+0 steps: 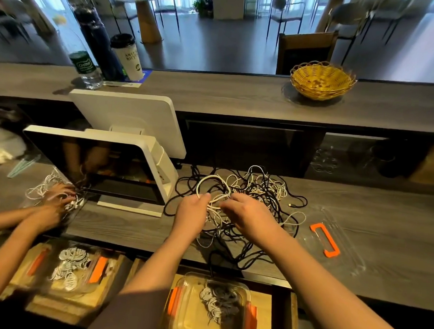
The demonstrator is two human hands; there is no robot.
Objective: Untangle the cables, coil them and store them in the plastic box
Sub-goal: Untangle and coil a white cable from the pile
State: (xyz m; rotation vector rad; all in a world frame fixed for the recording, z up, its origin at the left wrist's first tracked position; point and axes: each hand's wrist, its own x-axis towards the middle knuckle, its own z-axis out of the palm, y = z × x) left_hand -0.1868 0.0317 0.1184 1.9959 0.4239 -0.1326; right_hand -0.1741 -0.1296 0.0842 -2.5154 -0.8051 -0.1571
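A tangle of black and white cables (257, 188) lies on the grey counter in front of me. My left hand (191, 213) grips a loop of white cable (211, 180) that arches up out of the pile. My right hand (243, 211) pinches white strands just beside it, over the middle of the heap. Below the counter edge stands a clear plastic box (186, 319) with orange clips, holding coiled cables (219, 303). Its clear lid (341, 247) with an orange clip lies on the counter to the right.
A white point-of-sale terminal (116, 157) stands left of the pile. Another person's hands (58, 197) work on white cables at far left, above a second box (74, 267). A wicker basket (322, 80), paper cup (127, 57) and bottles (84, 64) stand on the upper shelf.
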